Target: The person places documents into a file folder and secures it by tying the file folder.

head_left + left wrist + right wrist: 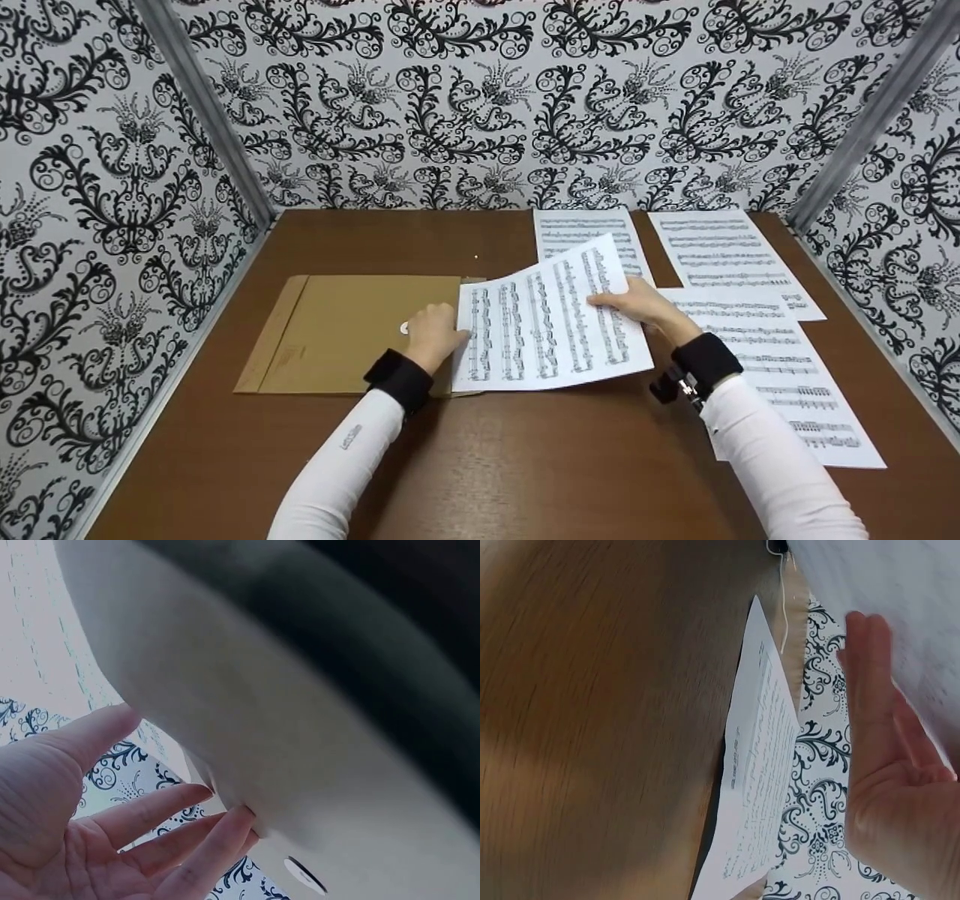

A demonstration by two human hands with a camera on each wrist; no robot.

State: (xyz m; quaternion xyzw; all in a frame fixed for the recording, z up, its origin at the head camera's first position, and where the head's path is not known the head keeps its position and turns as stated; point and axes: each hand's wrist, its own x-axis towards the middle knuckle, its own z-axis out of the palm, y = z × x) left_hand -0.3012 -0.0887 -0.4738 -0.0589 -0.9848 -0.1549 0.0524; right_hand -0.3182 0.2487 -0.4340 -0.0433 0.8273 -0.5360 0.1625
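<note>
A sheet of music [551,322] is raised at a slant over the middle of the brown table [525,465]. My right hand [637,304] holds its right edge, fingers on top and the thumb [866,690] underneath. At the sheet's left edge my left hand [433,335] rests on a brown envelope [337,334]. In the left wrist view its fingers [180,840] are straight, with their tips against the envelope [300,765] near a round clasp [304,874]. The sheet covers the envelope's right end.
Three more music sheets lie flat on the right: one far middle [559,225], one far right [720,251], one near right [787,375]. Patterned walls [112,210] close in the table on the left, back and right.
</note>
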